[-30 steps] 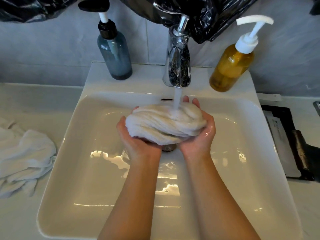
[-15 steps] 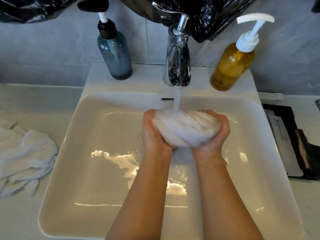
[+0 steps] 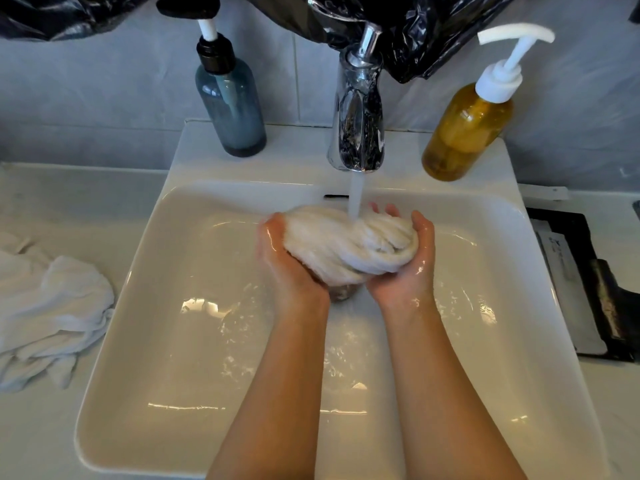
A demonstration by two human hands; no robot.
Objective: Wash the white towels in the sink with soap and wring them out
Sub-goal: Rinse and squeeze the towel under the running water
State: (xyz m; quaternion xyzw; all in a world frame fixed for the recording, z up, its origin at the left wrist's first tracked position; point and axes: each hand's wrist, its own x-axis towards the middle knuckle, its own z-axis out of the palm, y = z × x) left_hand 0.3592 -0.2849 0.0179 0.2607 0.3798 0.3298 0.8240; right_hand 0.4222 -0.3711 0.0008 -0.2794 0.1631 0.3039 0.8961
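Here, white sink (image 3: pixel 166 341) fills frame ctr, set in pale counter (image 3: pixel 38 431); grey tiled wall (image 3: pixel 104 98) at top. Chrome tap (image 3: pixel 358 126), top ctr, runs water (image 3: pixel 356 195) onto bunched towel (image 3: pixel 346 247), held above basin ctr. Second towel (image 3: pixel 48 313) lies crumpled at left edge. Left hand (image 3: pixel 287 268) and right hand (image 3: pixel 405 271) meet palms-up under the bundle, forearms entering from bottom edge. Fingers (image 3: pixel 389 211) curl round it, approx. half closed.
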